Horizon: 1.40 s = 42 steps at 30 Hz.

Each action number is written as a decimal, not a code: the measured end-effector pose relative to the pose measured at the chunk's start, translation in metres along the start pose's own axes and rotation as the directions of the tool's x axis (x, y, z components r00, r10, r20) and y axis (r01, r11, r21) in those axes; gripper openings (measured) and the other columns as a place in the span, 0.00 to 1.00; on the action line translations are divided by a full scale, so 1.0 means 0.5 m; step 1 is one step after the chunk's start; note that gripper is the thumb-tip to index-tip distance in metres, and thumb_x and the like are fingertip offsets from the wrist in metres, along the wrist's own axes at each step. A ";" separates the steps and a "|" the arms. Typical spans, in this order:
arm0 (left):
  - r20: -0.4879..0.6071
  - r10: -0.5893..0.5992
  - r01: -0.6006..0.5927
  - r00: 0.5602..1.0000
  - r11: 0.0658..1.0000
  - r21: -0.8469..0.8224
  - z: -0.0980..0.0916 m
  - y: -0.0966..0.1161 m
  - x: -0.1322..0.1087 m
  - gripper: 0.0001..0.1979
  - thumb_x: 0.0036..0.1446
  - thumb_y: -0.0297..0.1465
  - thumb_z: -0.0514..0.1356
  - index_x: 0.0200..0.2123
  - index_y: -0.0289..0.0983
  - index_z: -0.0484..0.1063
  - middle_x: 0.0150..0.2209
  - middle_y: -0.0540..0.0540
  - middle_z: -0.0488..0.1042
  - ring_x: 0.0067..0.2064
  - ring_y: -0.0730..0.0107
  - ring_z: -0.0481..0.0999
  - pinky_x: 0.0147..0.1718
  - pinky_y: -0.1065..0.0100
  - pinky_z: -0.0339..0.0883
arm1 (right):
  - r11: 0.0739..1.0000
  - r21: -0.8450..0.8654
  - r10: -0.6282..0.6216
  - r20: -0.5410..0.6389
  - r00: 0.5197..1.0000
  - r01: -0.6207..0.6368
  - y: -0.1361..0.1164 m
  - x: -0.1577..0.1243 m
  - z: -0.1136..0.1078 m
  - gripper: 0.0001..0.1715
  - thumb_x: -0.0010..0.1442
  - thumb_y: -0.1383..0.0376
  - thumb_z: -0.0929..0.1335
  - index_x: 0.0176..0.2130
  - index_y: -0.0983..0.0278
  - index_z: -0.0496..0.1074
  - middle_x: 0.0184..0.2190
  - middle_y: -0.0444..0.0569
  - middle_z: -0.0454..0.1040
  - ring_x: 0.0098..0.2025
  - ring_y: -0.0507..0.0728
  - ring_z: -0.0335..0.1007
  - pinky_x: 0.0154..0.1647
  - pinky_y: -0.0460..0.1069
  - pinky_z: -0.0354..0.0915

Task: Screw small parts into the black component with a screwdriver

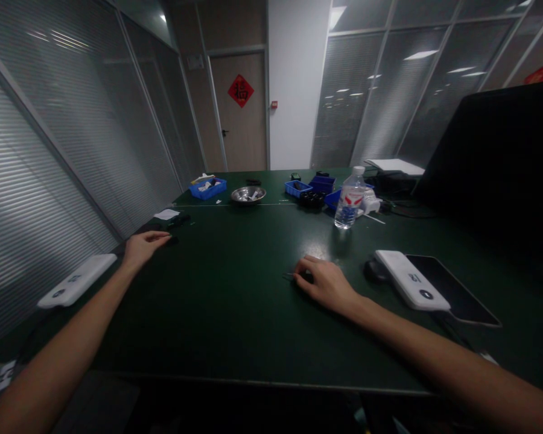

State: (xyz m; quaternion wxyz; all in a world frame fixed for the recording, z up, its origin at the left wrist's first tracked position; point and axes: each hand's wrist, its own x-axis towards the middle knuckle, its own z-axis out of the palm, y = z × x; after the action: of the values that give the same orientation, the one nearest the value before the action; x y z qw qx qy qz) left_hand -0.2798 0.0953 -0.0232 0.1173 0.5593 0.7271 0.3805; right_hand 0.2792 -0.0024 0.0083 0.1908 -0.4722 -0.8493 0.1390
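The right forearm (416, 339) hangs across the worktop (226, 313) near the phone (457, 292), the right power bank (411, 280) and its cable (455, 331); an outward swing could shove them or snag the cable. The left power bank (76, 280) lies near the worktop's left edge, beside the left forearm (85, 331), and a careless elbow could knock it off. The bottle (349, 199), upright and capped, could topple if a reach forward catches it.

The hands are well apart. The right hand (323, 280) seems to pinch a thin piece (288, 275) between thumb and finger, low over the worktop; a loose grip could drop it, and it would be hard to spot on so dark a surface. The left hand (140, 248) has its fingertips together at a small dark thing (174, 240); whether it is held, I cannot tell.

Around them, the monitor (502, 169) blocks the far right. The bottle stands between the right hand and the clutter behind. Farther back are the left tray (212, 193), bowl (248, 204) and right tray (294, 192); paper (166, 214) lies beyond the left hand.
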 end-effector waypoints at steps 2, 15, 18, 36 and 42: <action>-0.005 0.017 -0.017 1.000 0.999 0.037 0.003 -0.001 0.000 0.22 0.50 0.47 0.67 0.45 0.40 0.82 0.46 0.44 0.81 0.45 0.55 0.78 0.40 0.63 0.69 | 1.000 -0.002 -0.004 -0.004 1.000 0.003 0.002 0.000 0.002 0.09 0.67 0.61 0.66 0.42 0.62 0.74 0.40 0.49 0.74 0.36 0.54 0.70 0.35 0.48 0.62; 0.009 -0.020 0.019 1.000 0.995 0.093 0.017 -0.009 0.008 0.25 0.52 0.51 0.64 0.46 0.41 0.81 0.46 0.42 0.81 0.44 0.53 0.79 0.40 0.61 0.70 | 1.000 -0.003 0.001 -0.001 1.000 -0.001 -0.002 0.001 0.000 0.08 0.66 0.62 0.66 0.42 0.63 0.74 0.40 0.48 0.74 0.36 0.54 0.69 0.35 0.48 0.62; 0.012 -0.038 0.037 0.999 0.997 0.065 0.021 -0.009 0.012 0.26 0.52 0.51 0.64 0.47 0.40 0.81 0.46 0.41 0.81 0.45 0.52 0.79 0.40 0.62 0.70 | 1.000 0.002 0.006 0.004 1.000 -0.006 -0.003 0.000 -0.002 0.09 0.66 0.62 0.66 0.42 0.62 0.74 0.40 0.49 0.74 0.36 0.54 0.69 0.34 0.48 0.62; 0.149 0.311 -0.344 0.939 0.871 0.350 0.026 0.029 -0.004 0.17 0.59 0.44 0.60 0.43 0.42 0.81 0.46 0.41 0.81 0.49 0.48 0.78 0.50 0.56 0.69 | 1.000 -0.011 0.001 -0.013 1.000 -0.001 0.004 0.001 0.003 0.09 0.66 0.61 0.66 0.42 0.62 0.74 0.41 0.49 0.74 0.35 0.54 0.70 0.36 0.48 0.62; 0.178 0.390 -0.428 0.904 0.819 0.382 0.036 0.046 -0.009 0.16 0.61 0.38 0.56 0.45 0.41 0.80 0.46 0.39 0.79 0.51 0.47 0.77 0.54 0.56 0.66 | 1.000 -0.001 0.001 -0.003 1.000 -0.001 -0.001 0.000 -0.001 0.08 0.67 0.61 0.66 0.42 0.62 0.74 0.40 0.49 0.74 0.35 0.54 0.70 0.35 0.48 0.62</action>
State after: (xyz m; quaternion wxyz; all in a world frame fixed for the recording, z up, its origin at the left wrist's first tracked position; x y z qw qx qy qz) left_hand -0.2509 0.1006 -0.0207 -0.0544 0.7310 0.6473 0.2089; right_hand 0.2790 -0.0024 0.0089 0.1918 -0.4731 -0.8488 0.1379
